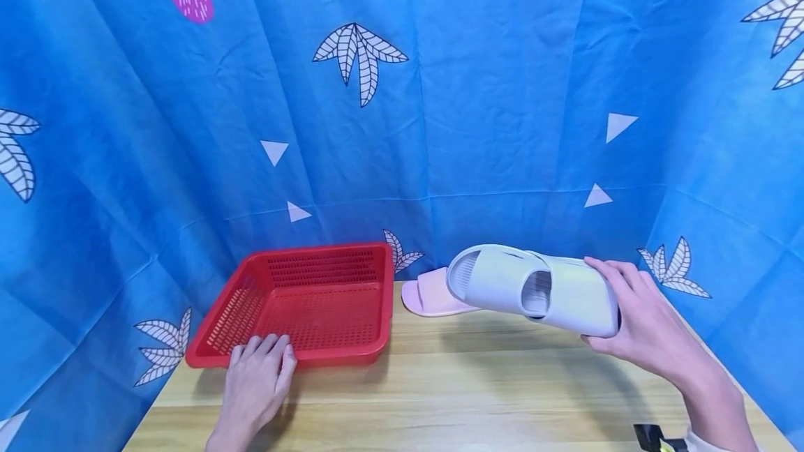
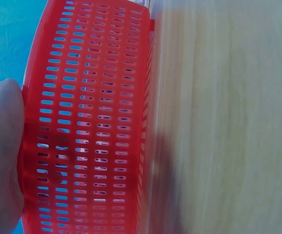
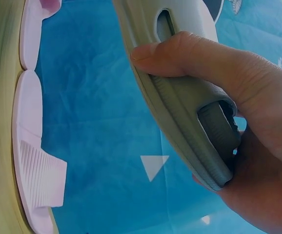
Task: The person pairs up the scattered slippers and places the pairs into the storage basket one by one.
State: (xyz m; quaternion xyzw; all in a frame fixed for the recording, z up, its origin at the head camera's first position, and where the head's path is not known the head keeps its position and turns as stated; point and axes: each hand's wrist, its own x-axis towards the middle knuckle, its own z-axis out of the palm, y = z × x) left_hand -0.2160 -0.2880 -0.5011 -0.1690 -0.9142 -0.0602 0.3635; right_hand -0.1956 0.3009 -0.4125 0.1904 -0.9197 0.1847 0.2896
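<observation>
Probably light, the white slippers (image 1: pixel 496 277) are held above the table (image 1: pixel 471 396) at centre right of the head view, the right hand (image 1: pixel 647 323) clamped across their right end, thumb below and fingers above. They look like moulded foam: soft enough to give under a squeeze, hardly fragile, with a matte surface that should not slip much. Two straps suggest a pair slotted together, so a grip spanning both seems safest. At lower left, the left hand's (image 1: pixel 254 386) fingers curl over the near rim of the red basket (image 1: pixel 342 356), likely stiff plastic best held there. Pink slippers (image 1: pixel 432 296) lie near centre.
</observation>
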